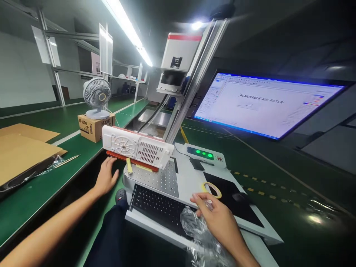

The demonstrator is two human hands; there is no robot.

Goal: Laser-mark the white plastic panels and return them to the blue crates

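Observation:
A white plastic panel (125, 145) with a round grille and a block of slots stands upright on a perforated metal plate (155, 180). Red-orange strips (133, 162) run along its lower edge, with a piece of yellow tape (129, 165) at the front. My left hand (106, 176) is beside the panel's lower left end, fingers stretched out and holding nothing; whether the fingertips touch it I cannot tell. In my right hand (215, 217), pinched between thumb and fingers, is a crumpled transparent plastic bag (193, 226), hanging over the keyboard (158, 204).
Above the plate hangs a white machine head (180, 52) on a metal column. A tape roll (211, 190) and mouse (241, 198) lie to the right, below a lit monitor (264, 105). On the left, a fan (97, 94) tops a carton (94, 129), near cardboard sheets (25, 148).

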